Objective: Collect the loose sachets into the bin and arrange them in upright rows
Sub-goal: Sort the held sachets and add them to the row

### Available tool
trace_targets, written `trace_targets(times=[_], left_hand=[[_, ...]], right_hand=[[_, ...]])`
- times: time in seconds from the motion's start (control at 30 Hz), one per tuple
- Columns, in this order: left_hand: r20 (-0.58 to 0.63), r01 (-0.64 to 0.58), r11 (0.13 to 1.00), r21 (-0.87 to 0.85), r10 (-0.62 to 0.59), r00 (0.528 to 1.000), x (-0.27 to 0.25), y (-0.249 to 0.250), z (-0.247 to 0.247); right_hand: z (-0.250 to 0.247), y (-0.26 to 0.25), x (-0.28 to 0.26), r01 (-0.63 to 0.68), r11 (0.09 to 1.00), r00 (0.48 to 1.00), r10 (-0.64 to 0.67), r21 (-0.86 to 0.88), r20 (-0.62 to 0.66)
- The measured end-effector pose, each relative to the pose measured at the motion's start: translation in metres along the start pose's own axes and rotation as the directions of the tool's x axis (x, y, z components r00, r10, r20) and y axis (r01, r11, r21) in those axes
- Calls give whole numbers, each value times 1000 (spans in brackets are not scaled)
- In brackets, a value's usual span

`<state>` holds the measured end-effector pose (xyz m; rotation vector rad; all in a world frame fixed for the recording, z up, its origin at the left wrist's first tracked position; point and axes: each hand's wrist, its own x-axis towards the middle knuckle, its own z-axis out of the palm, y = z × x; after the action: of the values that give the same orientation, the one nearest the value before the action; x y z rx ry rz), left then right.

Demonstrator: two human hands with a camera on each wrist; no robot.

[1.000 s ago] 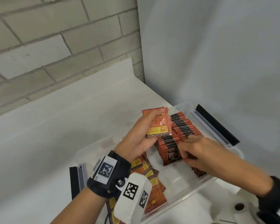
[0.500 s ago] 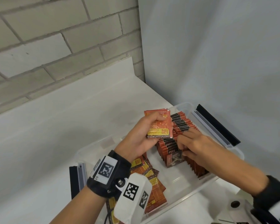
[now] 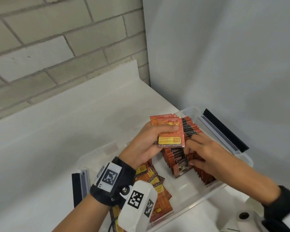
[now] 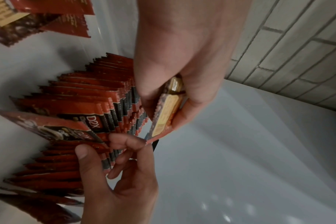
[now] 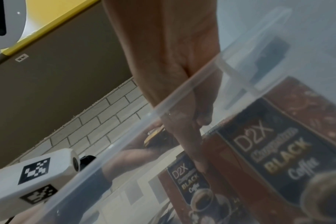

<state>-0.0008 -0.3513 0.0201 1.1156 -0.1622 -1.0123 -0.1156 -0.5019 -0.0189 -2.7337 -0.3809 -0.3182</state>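
Left hand [image 3: 145,144] grip round sachet stack [image 3: 170,133] — right hand [image 3: 203,154] fingers loose on rows [image 3: 179,160]

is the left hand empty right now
No, the left hand grips a small stack of sachets above the clear bin, thumb across their printed backs.

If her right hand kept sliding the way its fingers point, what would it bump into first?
Probably the bundle of sachets that the left hand grips above the bin: the right hand points at its corner, fingertips almost touching it over the upright rows. Depth is uncertain.
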Motion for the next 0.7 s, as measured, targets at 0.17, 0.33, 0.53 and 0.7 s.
trace_targets(times=[0.17,0.33,0.53,0.7], left_hand=[[14,-24,997,70,23,1000,0,-1,0],[57,-29,995,99,23,998,-2,-1,1],[56,23,1000,19,-24,998,-3,0,6],[89,137,988,-71,-130,987,-3,1,1]], right_hand=[[-13,-2,-1,-175,966,981,155,189,118],[-33,-15,3,-389,740,911,397,548,112],[-29,-16,7,-364,568,874,482,738,60],[-37,-16,7,-255,540,848,523,802,-83]])
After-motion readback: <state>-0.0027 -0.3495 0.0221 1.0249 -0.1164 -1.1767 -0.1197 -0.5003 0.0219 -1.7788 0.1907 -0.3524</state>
